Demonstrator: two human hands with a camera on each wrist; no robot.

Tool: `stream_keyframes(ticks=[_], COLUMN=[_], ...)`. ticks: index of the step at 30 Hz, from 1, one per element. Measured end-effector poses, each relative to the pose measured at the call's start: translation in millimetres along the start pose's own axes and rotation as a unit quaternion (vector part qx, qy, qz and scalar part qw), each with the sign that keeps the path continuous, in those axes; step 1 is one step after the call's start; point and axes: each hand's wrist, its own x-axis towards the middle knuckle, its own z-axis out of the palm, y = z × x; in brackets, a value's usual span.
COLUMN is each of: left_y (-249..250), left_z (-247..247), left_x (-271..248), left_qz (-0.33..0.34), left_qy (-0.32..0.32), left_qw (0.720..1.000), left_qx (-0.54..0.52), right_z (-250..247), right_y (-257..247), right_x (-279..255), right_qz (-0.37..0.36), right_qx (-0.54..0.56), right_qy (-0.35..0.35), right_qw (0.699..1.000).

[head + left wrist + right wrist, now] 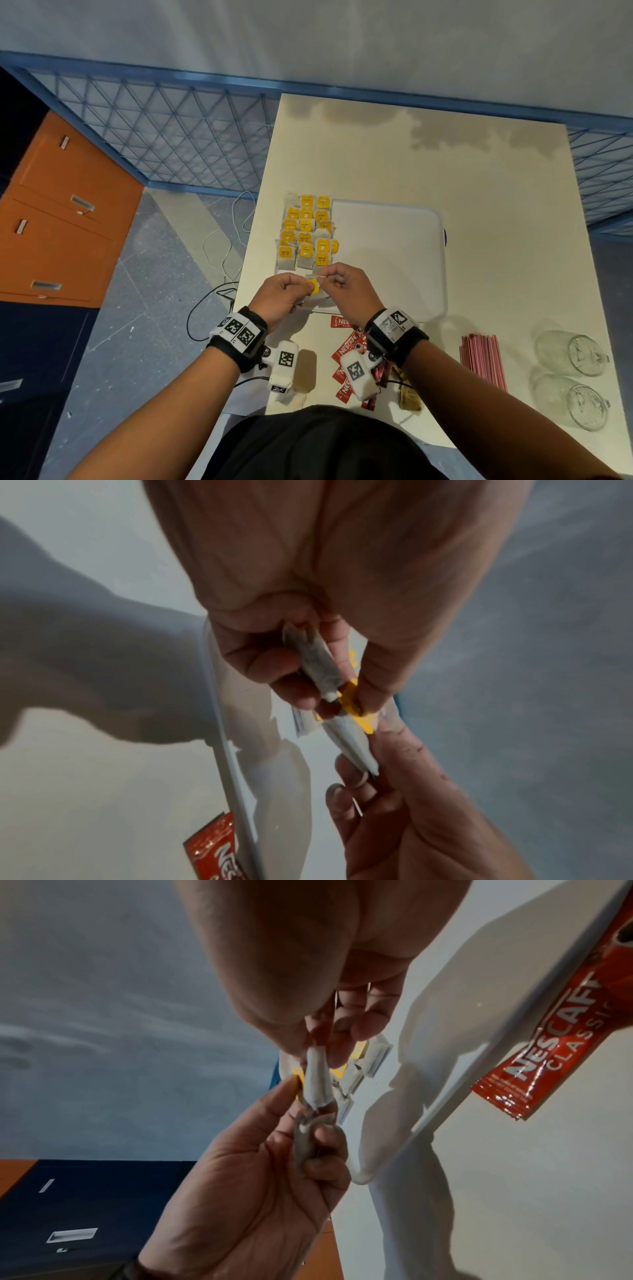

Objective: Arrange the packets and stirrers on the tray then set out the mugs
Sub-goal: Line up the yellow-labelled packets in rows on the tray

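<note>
A white tray lies on the cream table, with several yellow-tagged tea bags in rows along its left side. Over the tray's near left corner, my left hand pinches a tea bag and its yellow tag. My right hand pinches a second tea bag right against it. Red coffee sachets lie loose in front of the tray, partly hidden by my right wrist. A bundle of pink stirrers and two glass mugs lie at the right.
Most of the tray's right part is bare. A brown sachet lies near the table's front edge. The table's left edge drops to a floor with cables. An orange drawer cabinet and a blue mesh fence stand at the left.
</note>
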Motion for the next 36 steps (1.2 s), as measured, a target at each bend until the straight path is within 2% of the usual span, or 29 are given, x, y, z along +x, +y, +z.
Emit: stream_keyframes(ticks=[7, 12, 18, 25, 29, 31, 33, 36], left_y=[-3.9, -2.7, 0.5, 2.6, -3.8, -4.8, -2.7, -0.5], left_z=[-9.1, -12.5, -14.7, -12.9, -14.4, -13.1, -11.4, -12.5], left_x=[4.2, 3.2, 3.2, 3.9, 6.6, 7.1, 5.7, 3.0], left_qz=[0.046, 0.063, 0.078, 0.069, 0.051, 0.02, -0.026, -0.077], left_qy=[0.005, 0.001, 0.01, 0.032, 0.025, 0.038, 0.037, 0.03], left_qw=[0.997, 0.994, 0.988, 0.99, 0.987, 0.994, 0.999, 0.987], left_qx=[0.06, 0.09, 0.13, 0.119, 0.147, 0.105, 0.009, -0.137], right_z=[-2.5, 0.0, 2.1, 4.7, 3.3, 0.3, -2.1, -2.9], right_y=[2.4, 2.3, -0.1, -4.1, -0.9, -1.0, -2.3, -2.2], right_x=[-1.3, 4.5, 13.3, 15.8, 21.1, 25.0, 28.8, 36.8], right_qz=[0.006, -0.004, 0.015, 0.007, 0.016, 0.021, 0.018, 0.006], right_qx=[-0.009, -0.048, -0.063, -0.085, -0.143, -0.177, -0.193, -0.224], right_qy=[-0.023, -0.075, -0.043, -0.054, -0.055, -0.063, -0.068, -0.061], right_qw=[1.0, 0.996, 0.997, 0.995, 0.988, 0.982, 0.979, 0.973])
